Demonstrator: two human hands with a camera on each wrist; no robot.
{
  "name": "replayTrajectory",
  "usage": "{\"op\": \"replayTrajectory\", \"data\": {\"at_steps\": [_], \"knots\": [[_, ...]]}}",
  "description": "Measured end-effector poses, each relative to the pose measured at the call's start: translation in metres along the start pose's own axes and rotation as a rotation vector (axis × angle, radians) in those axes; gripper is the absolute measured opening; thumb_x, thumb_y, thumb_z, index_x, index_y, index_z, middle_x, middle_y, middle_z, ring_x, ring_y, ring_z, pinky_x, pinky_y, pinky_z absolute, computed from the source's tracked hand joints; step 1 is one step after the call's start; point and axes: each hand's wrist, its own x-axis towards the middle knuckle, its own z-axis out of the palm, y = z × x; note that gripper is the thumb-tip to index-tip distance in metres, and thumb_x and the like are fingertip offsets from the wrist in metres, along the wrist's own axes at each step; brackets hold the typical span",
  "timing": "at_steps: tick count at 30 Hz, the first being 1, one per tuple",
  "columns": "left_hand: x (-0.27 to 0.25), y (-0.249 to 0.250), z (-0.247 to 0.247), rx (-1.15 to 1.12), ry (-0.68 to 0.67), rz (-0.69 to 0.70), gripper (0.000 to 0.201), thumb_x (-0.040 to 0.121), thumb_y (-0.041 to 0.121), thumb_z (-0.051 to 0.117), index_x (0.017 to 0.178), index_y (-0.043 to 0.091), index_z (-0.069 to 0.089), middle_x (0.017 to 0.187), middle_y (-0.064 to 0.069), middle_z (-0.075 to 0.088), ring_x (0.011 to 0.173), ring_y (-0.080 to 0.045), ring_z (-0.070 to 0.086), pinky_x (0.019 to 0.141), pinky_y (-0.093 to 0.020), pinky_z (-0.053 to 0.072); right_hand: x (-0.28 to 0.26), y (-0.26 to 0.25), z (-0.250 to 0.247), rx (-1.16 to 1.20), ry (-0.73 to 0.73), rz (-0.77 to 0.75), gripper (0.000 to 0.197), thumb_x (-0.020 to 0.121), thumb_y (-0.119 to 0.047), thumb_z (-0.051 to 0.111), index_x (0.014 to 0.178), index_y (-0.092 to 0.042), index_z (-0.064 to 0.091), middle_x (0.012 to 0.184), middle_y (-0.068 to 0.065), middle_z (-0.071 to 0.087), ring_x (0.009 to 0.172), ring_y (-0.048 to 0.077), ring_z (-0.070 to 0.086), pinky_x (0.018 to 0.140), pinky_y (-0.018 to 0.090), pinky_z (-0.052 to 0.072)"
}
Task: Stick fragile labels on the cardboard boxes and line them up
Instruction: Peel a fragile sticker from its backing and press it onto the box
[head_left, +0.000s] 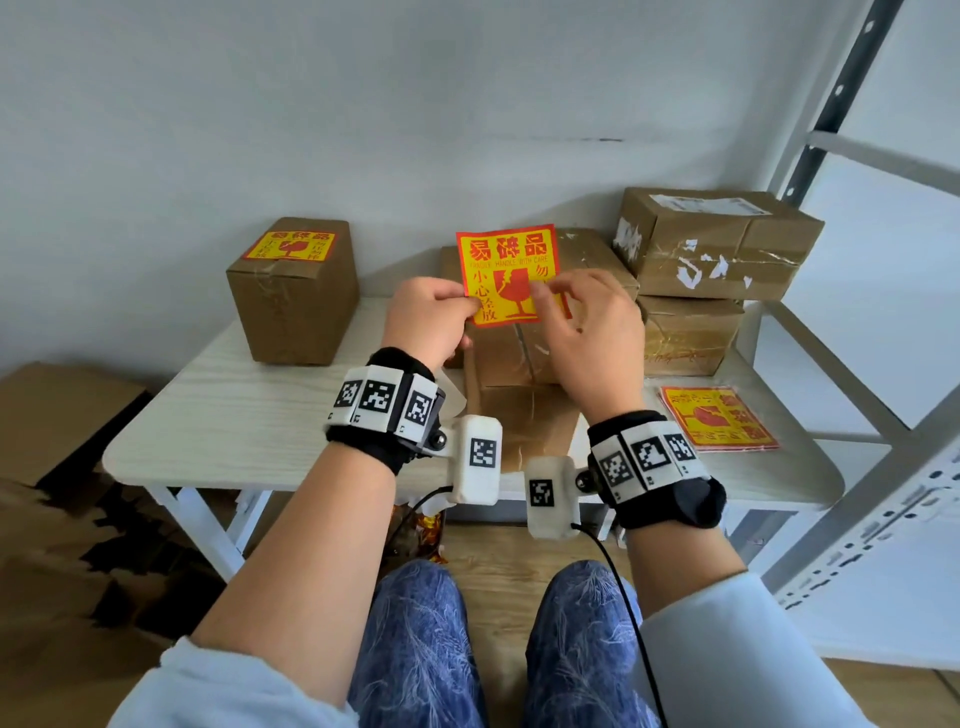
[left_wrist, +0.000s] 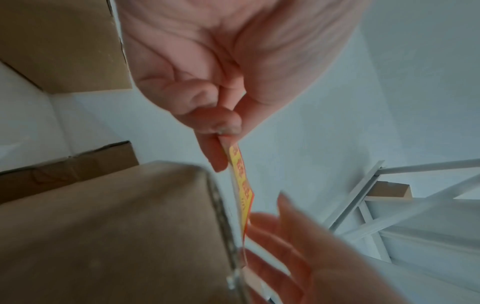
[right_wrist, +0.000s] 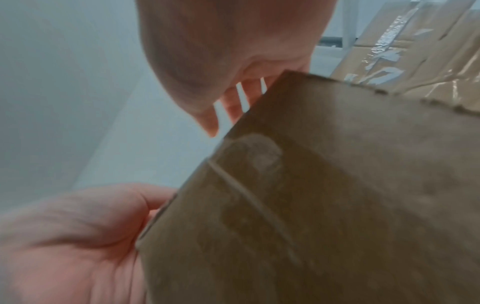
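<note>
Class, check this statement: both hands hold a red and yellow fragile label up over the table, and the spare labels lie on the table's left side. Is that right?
One detail is wrong. The head view shows the spare labels on the table's right side. The left hand and right hand do hold the fragile label up.

Soft, even daylight; head view sharp but bowed at edges, both wrist views dim and blurred.

I see a white desk (head_left: 218, 415), a grey rack (head_left: 883, 364) on the right, and flattened cardboard (head_left: 57, 415) on the floor, left.
</note>
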Motion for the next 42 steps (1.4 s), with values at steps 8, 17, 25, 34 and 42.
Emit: {"op": "replayTrajectory", "data": {"at_steps": [8,17,25,34,42], "knots": [[-0.001,-0.003,0.006,0.134,-0.019,0.061,0.028,0.093,0.014,0.060,0.121,0.016,0.063,0.093,-0.005,0.072,0.044,-0.006,0.055,0.039,-0.014,0.036,0.004,0.008,-0.002,0.093,-0.065,0.268,0.035,0.089,-0.005,0.059,0.123,-0.013,0.056,0.065,-0.011,0.051,0.062,0.003,0.050,0.056,0.013,0.035],[0.001,-0.015,0.012,0.424,0.057,0.143,0.051,0.090,0.017,0.056,0.137,0.023,0.040,0.083,0.001,0.070,0.080,-0.022,0.066,0.075,-0.032,0.047,-0.002,0.005,-0.002,-0.044,-0.178,0.244,0.034,0.091,-0.008,0.050,0.118,-0.017,0.067,0.076,-0.001,0.063,0.069,0.019,0.058,0.061,0.027,0.046],[0.000,-0.018,0.016,0.515,0.034,0.168,0.050,0.090,0.015,0.049,0.138,0.022,0.036,0.089,-0.002,0.068,0.089,-0.024,0.061,0.072,-0.036,0.043,-0.003,0.003,0.001,-0.112,-0.193,0.222,0.029,0.091,-0.013,0.050,0.108,-0.015,0.074,0.098,0.008,0.074,0.082,0.024,0.067,0.069,0.024,0.047],[-0.001,-0.019,0.016,0.503,0.043,0.156,0.044,0.095,0.014,0.049,0.137,0.022,0.041,0.093,-0.005,0.065,0.088,-0.022,0.060,0.070,-0.031,0.039,-0.004,-0.001,-0.001,-0.179,-0.201,0.155,0.026,0.089,-0.013,0.051,0.098,-0.013,0.075,0.096,0.008,0.073,0.084,0.027,0.065,0.075,0.037,0.055],[-0.001,-0.021,0.017,0.489,0.060,0.168,0.039,0.093,0.014,0.048,0.130,0.024,0.048,0.094,-0.004,0.066,0.091,-0.024,0.060,0.073,-0.033,0.044,-0.005,-0.001,-0.004,-0.230,-0.242,0.139,0.026,0.092,-0.015,0.049,0.101,-0.015,0.074,0.102,0.006,0.071,0.088,0.027,0.064,0.074,0.034,0.053]]}}
